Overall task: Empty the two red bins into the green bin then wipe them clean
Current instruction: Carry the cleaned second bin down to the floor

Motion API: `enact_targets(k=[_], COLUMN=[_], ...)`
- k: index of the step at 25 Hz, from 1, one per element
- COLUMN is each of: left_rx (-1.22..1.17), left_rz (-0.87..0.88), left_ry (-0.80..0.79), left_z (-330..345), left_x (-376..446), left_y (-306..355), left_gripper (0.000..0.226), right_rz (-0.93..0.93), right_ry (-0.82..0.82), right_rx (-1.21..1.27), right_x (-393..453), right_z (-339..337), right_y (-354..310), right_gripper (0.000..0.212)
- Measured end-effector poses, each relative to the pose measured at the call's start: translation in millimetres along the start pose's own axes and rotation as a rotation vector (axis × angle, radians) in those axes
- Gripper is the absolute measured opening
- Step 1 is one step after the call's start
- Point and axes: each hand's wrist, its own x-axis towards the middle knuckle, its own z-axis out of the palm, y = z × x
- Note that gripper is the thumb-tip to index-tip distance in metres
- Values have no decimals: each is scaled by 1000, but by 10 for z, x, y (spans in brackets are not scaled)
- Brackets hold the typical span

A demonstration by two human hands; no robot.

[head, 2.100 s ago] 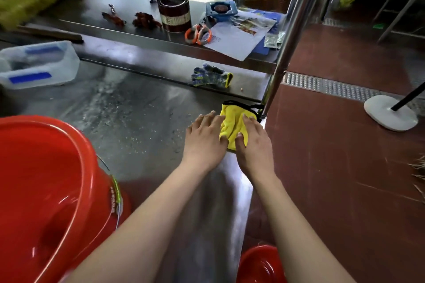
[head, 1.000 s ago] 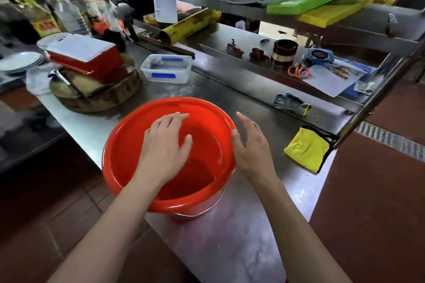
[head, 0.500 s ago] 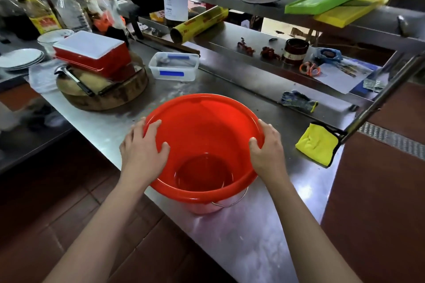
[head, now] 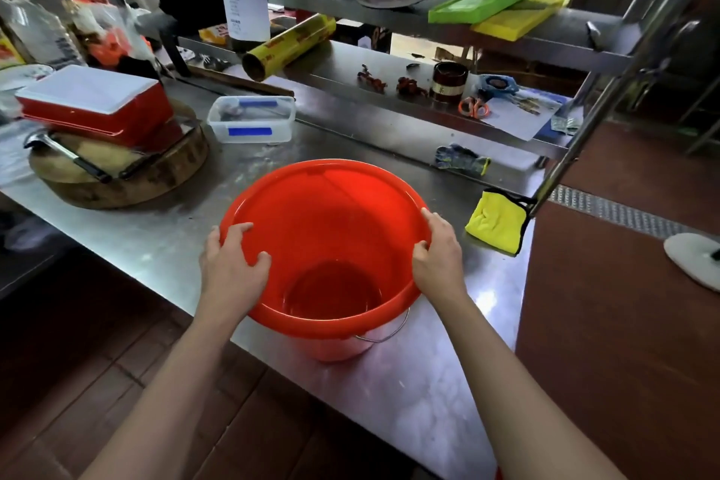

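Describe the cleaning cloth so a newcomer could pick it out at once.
Start at the steel counter and go to its right-hand end, past the red bin. The yellow cloth lies flat there beside the slanted shelf post, the only bright yellow, black-edged square on the countertop.

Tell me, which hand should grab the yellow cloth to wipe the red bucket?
Probably the right hand. It grips the red bucket rim on the side nearest the yellow cloth, which lies on the counter just beyond it. The left hand holds the far rim and would have to cross over.
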Motion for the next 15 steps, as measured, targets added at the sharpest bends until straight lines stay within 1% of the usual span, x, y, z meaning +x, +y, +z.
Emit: enact_targets(k=[6, 15], left_rx=[-45, -124], left_rz=[119, 319], left_ry=[-41, -138], left_z=[150, 739], left_x=[-59, -338], left_y=[249, 1115], left_gripper=[47, 41], right_rz=[47, 149], right_ry=[114, 356], right_rx=[15, -16], right_x=[-126, -416], right_z=[-377, -1390], right_y=[183, 713], right_gripper=[62, 56])
